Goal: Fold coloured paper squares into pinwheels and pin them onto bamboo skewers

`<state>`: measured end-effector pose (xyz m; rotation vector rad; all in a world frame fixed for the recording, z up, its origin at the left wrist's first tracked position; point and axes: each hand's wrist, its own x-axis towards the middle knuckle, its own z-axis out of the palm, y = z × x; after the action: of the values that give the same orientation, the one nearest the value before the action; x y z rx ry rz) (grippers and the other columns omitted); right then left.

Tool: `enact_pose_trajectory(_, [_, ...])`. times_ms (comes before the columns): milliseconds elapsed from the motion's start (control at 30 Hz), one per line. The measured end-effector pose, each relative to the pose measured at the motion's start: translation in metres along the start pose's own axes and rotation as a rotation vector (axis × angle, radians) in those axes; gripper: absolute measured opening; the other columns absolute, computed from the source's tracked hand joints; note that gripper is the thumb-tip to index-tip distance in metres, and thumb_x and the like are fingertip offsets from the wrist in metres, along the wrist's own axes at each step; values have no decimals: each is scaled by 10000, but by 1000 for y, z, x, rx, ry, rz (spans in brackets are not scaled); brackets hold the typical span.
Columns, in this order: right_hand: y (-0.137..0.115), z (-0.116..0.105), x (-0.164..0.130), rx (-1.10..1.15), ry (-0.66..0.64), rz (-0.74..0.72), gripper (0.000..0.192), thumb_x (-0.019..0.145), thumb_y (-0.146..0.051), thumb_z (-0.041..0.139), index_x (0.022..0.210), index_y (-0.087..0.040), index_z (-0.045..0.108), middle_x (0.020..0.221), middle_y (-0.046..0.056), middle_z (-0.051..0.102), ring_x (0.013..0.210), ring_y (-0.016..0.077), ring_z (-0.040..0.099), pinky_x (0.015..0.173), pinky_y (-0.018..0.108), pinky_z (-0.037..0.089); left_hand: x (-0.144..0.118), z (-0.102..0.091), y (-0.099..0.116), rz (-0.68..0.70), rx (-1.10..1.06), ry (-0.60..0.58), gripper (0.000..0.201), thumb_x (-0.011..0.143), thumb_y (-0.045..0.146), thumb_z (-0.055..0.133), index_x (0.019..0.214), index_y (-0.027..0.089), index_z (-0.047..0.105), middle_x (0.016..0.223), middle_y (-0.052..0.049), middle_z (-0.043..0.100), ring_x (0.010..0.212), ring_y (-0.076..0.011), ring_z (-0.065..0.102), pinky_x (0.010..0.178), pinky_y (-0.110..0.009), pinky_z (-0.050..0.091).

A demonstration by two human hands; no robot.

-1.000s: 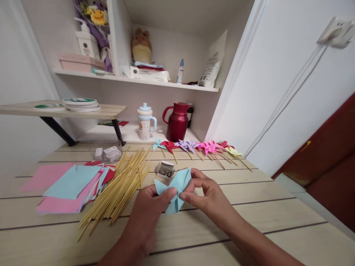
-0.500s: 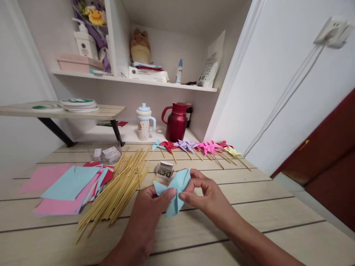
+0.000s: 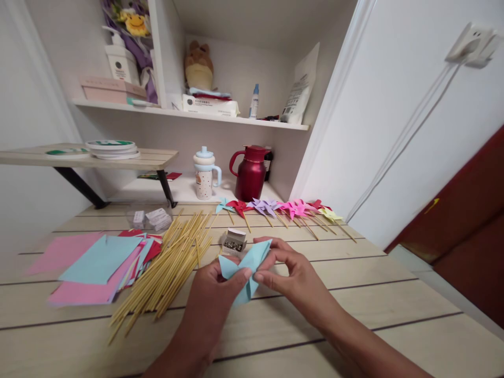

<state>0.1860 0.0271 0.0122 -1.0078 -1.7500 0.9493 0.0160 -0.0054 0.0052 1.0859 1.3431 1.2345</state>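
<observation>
The left hand grasps a blue paper between thumb and fingers, and its thumb lies pressed on the middle part. The right hand pinches the same paper at its three o'clock side; thumb and forefinger are near together, and some of the fingers go behind the raised corner. The paper is folded, with corners pointing up, and it is above the table. What is between the right fingertips, besides paper, I cannot tell.

From the paper, just beside it at eleven o'clock, there is a box with its lid up and small metal pins inside. At nine o'clock lies a pile of sticks, and farther the same way the sheets, blue and pink on top. At ten o'clock are small boxes in a clear tub, and beyond them a stand carrying discs. From eleven to two o'clock lie pinwheels in a row: blue, red, purple, pink, red and yellow. Behind them, a cup stands at eleven and a red jug at twelve
</observation>
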Motion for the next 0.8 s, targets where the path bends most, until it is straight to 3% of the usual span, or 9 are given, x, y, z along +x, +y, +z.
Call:
enact_pose_trajectory(67, [3,-4,1,-80,90,-85,210,724,-317,796,888,-251,683,1314,54,526,1272,267,471,1080,437,348,3,-2,0,100,116,67,200,709,388,716,745,192,696,710,7,665,683,-175,594,659,-279,442])
enact_pose_trajectory(133, [4,-9,1,-194,180,-190,415,735,-326,791,1115,-298,625,1384,58,467,1326,270,413,1098,462,336,5,-4,-2,257,238,115,123,728,316,696,692,200,679,751,2,678,746,-190,621,709,-298,449])
enact_pose_trajectory(233, [2,-12,-2,-391,227,-377,546,780,-312,758,1280,-321,537,1436,74,404,1360,276,364,1110,478,327,7,-5,-5,540,414,146,97,760,229,665,665,219,676,787,8,701,805,-199,640,778,-338,439])
enact_pose_trajectory(367, [-1,-8,-6,-625,216,-588,401,830,-250,706,1216,-296,608,1451,79,397,1344,302,372,1091,506,323,7,-3,-12,849,651,182,79,813,205,659,763,255,694,814,33,720,822,-191,651,884,-401,385])
enact_pose_trajectory(467, [-1,-3,-8,-702,194,-650,242,850,-209,674,1082,-277,676,1408,67,474,1319,313,394,1062,523,326,7,-1,-17,1005,750,199,118,839,150,631,850,258,677,852,43,720,819,-167,660,973,-421,323])
enact_pose_trajectory(600, [-2,-1,-8,-685,159,-673,185,856,-121,622,919,-272,709,1319,32,579,1281,296,429,1026,511,343,6,-2,-18,1076,810,188,187,832,76,603,882,249,653,863,45,707,816,-148,661,1012,-424,286])
enact_pose_trajectory(800, [-1,-3,-7,-650,124,-682,236,822,-32,588,881,-240,682,1171,18,689,1191,267,499,999,491,352,8,-5,-18,1125,806,141,234,800,29,597,890,236,655,861,34,693,814,-148,651,1013,-438,296])
